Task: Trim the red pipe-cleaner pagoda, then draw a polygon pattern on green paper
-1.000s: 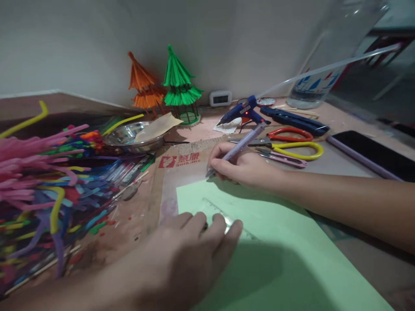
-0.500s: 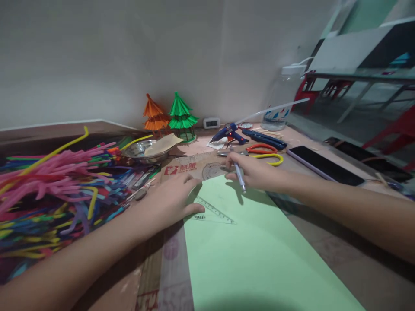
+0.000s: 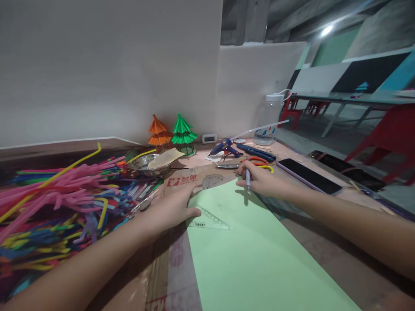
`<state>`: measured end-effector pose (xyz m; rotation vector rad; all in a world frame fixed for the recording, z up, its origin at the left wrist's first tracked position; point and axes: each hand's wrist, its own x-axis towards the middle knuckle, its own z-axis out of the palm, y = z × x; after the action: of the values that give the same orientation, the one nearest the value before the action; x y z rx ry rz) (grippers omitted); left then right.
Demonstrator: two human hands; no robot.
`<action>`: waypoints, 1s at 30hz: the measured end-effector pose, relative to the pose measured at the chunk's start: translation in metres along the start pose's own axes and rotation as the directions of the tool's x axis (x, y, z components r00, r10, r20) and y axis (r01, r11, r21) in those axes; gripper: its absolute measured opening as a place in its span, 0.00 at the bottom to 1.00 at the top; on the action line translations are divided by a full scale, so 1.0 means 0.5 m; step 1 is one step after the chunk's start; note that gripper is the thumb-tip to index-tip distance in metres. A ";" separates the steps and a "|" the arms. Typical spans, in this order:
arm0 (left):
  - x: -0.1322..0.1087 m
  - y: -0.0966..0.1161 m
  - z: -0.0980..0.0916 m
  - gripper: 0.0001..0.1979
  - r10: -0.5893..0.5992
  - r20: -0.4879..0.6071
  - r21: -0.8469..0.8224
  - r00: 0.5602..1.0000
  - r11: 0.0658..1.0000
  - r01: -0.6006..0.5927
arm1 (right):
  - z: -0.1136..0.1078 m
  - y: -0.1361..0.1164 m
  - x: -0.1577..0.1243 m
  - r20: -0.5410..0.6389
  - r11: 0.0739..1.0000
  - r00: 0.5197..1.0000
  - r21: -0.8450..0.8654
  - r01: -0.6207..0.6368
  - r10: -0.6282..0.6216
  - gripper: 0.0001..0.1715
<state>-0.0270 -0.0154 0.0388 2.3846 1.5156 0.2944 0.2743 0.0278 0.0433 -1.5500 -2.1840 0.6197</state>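
A light green sheet of paper (image 3: pixel 246 250) lies in front of me on a printed cardboard piece. On its far left part rests a clear set square (image 3: pixel 212 219) with scale marks along its long edge. My left hand (image 3: pixel 177 205) lies open at the paper's left edge, thumb by the set square and fingers stretched forward. Between the fingers of my right hand (image 3: pixel 254 178) is a pale pen (image 3: pixel 248 179), tilted over the far right edge of the paper. A round protractor (image 3: pixel 213 181) lies flat just beyond the paper.
Bundles of colourful pipe cleaners (image 3: pixel 58 194) fill the left side, near a metal bowl (image 3: pixel 147 165). Small orange (image 3: pixel 158 131) and green trees (image 3: pixel 184 134) stand by the wall. A glue gun (image 3: pixel 225 148), pliers (image 3: pixel 256 151), scissors (image 3: pixel 228 165), phone (image 3: pixel 308 175) and water bottle (image 3: pixel 267 121) lie or stand beyond.
The camera view has tilted up and shifted, showing more of the room. My right hand has shifted slightly right with the pen, which stands more upright. My left hand stays by the set square.
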 end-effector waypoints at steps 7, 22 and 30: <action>0.011 -0.017 0.008 0.26 0.016 -0.122 -0.006 0.992 1.000 -0.017 | -0.018 0.022 0.002 0.004 0.989 1.000 0.142 -0.027 0.027 0.18; -0.034 0.049 0.034 0.19 0.156 0.073 -0.015 0.985 0.988 -0.155 | -0.062 0.022 0.097 0.152 0.974 0.971 0.162 0.160 -0.185 0.10; -0.032 0.046 0.019 0.13 0.050 0.140 -0.152 0.989 0.988 -0.028 | -0.037 0.007 0.114 0.068 0.985 0.988 0.116 0.128 -0.136 0.12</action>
<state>-0.0111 -0.0402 0.0377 2.2678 1.3359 0.2316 0.2694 0.0852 0.0603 -1.3333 -2.2446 0.7552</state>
